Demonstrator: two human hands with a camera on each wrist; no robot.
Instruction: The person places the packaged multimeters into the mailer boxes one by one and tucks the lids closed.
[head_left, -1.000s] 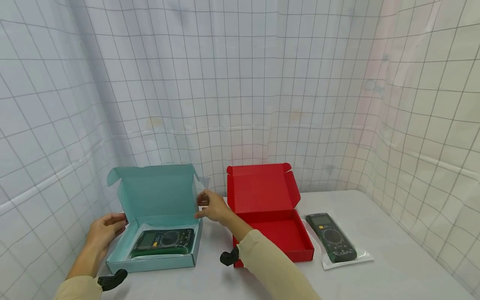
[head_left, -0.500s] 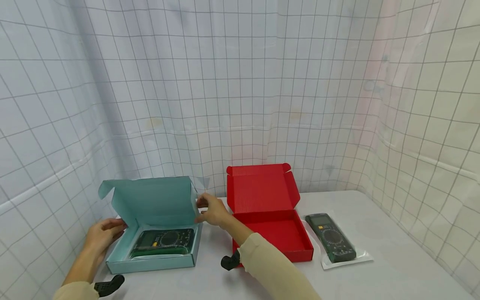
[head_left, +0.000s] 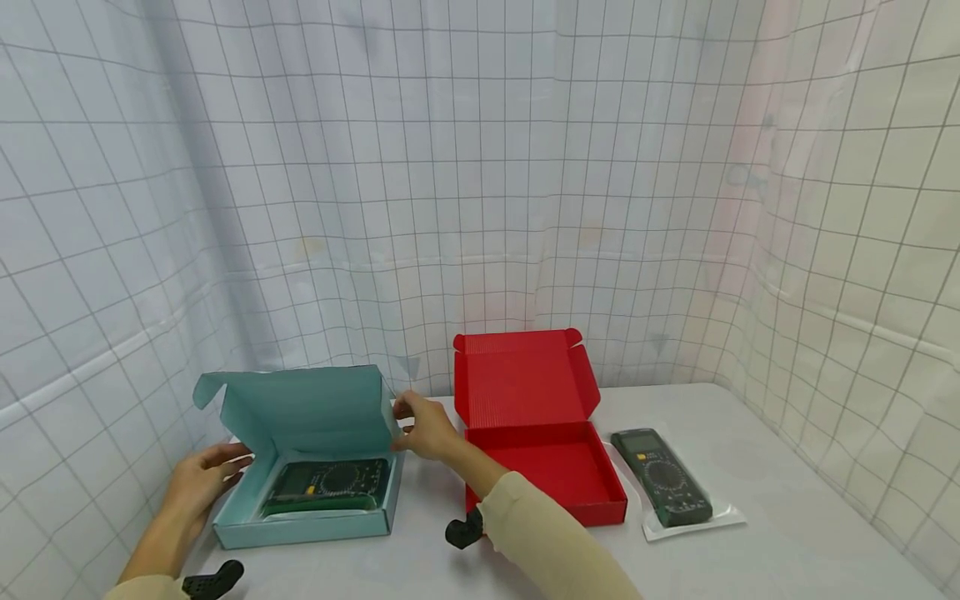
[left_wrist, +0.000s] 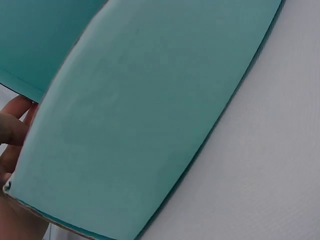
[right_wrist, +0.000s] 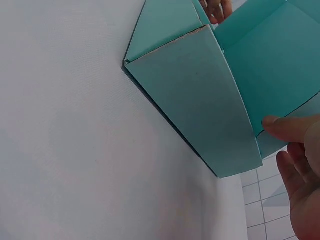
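An open teal box [head_left: 300,527] lies at the table's left, its lid [head_left: 307,408] tilted forward over a dark green multimeter [head_left: 326,485] inside. My right hand [head_left: 411,427] pinches the lid's right edge; in the right wrist view the thumb [right_wrist: 285,127] lies on the lid [right_wrist: 270,55] above the box wall [right_wrist: 200,95]. My left hand [head_left: 219,465] rests with straight fingers against the box's left side. In the left wrist view those fingers [left_wrist: 12,142] show beside the teal wall [left_wrist: 150,115].
An open, empty red box [head_left: 547,467] stands right of the teal one. A second multimeter [head_left: 662,477] lies on a clear plastic sleeve [head_left: 720,515] further right. Gridded white cloth [head_left: 480,167] hangs behind and on both sides of the white table [head_left: 787,542].
The teal lid has swung forward and lower over the multimeter. Both hands have followed it down a little; the right hand stays on the lid's right edge.
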